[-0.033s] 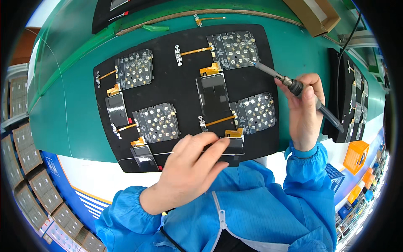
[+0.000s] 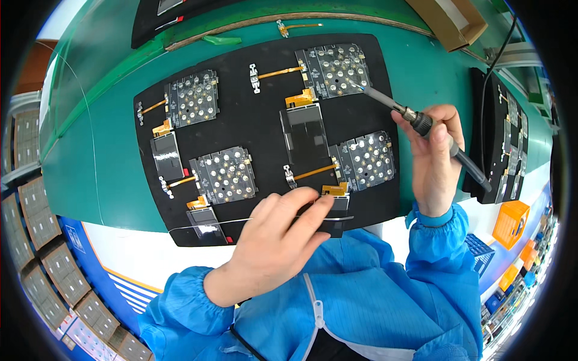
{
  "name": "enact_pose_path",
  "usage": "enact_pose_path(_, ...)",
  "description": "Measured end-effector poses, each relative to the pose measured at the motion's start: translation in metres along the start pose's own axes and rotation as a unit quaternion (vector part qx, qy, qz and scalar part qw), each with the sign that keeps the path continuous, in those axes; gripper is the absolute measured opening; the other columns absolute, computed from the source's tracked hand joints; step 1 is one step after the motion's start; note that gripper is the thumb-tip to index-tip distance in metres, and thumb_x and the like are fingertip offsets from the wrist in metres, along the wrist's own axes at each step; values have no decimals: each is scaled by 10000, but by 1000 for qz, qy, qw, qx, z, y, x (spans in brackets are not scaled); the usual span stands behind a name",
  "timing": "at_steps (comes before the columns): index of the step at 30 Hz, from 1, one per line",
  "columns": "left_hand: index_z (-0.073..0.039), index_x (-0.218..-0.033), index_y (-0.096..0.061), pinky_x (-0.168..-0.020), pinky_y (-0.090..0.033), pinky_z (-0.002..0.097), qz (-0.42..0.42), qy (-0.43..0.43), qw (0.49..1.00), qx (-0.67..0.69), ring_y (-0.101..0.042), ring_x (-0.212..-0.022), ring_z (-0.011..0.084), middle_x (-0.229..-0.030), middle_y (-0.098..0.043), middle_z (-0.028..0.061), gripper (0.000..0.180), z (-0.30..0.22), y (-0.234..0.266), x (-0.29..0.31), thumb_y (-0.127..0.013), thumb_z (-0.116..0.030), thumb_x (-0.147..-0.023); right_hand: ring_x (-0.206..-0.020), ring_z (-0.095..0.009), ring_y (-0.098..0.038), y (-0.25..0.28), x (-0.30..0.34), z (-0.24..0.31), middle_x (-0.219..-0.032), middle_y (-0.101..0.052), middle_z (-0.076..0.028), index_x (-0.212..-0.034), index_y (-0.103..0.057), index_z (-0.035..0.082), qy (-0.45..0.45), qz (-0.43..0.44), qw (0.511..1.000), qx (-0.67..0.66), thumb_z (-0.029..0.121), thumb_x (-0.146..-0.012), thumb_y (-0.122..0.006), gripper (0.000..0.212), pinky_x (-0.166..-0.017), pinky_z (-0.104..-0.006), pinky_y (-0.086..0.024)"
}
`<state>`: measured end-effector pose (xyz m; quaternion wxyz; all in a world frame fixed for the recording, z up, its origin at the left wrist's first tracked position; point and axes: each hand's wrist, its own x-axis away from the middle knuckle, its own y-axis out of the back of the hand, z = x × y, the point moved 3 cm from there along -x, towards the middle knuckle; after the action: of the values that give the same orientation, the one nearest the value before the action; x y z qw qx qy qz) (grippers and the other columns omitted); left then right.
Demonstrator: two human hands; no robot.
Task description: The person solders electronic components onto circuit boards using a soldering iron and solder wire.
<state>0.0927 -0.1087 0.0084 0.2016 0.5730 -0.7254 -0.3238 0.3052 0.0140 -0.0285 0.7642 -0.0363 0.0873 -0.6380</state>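
My right hand is closed around a soldering iron. Its tip points left, at the lower right edge of the far-right keypad circuit board; contact there is too small to tell. My left hand pinches a thin silver solder wire that emerges on both sides of the fingers. These fingers hover over the near-right display, partly hiding it. Beyond them, a dark display joins the far-right board by an orange flex cable. Another near-right keypad board lies between both hands.
Under the boards lies a black foam pad on a green bench mat. Two more board-and-display sets lie left, including a keypad board. A cardboard box stands far right, above another loaded black pad.
My left hand has shifted slightly to the right with the solder wire. The soldering iron has moved a touch to the left, and the boards stay nearly in place.
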Motion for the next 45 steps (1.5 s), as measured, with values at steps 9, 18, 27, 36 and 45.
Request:
enact_pose_path(9,-5,-1210,-626,-782,-487,361,-42,31,998,36,-574,-918,291,-1176,-563,143,537,-1,-7,5,-798,-45,-702,-521,-112,-576,22,16,26,-700,-623,-78,-1141,-555,-53,78,-100,983,135,595,-783,-733,762,-459,-214,-422)
enact_pose_path(18,25,-1123,-636,-810,-482,400,-131,21,988,-83,-573,-946,320,-1065,-564,153,342,14,15,-16,-681,65,-786,-765,-252,-716,-4,11,33,-959,-737,-101,-1055,-670,61,238,255,845,406,182,-694,-827,412,-658,-327,-551)
enact_pose_path(27,4,-1098,-637,-831,-490,398,-93,5,993,-68,-561,-973,312,-1062,-560,122,388,29,24,-56,-740,28,-725,-835,-240,-671,-14,14,27,-1176,-692,-85,-1032,-608,101,226,244,824,458,222,-622,-850,491,-647,-333,-537)
enact_pose_path(36,30,-1090,-616,-819,-487,408,-128,2,988,-91,-552,-952,319,-1034,-552,135,324,36,18,-63,-706,17,-778,-854,-229,-661,-14,14,23,-1178,-693,-80,-1047,-615,112,229,223,822,472,222,-608,-859,514,-660,-334,-540)
enact_pose_path(45,9,-919,-641,-713,-487,389,-123,20,990,-63,-585,-852,306,-937,-576,128,103,21,37,-28,-676,31,-826,-708,-109,-510,-6,11,42,-953,-663,-84,-1281,-498,-28,73,128,964,222,651,-830,-560,817,-605,-245,-413)
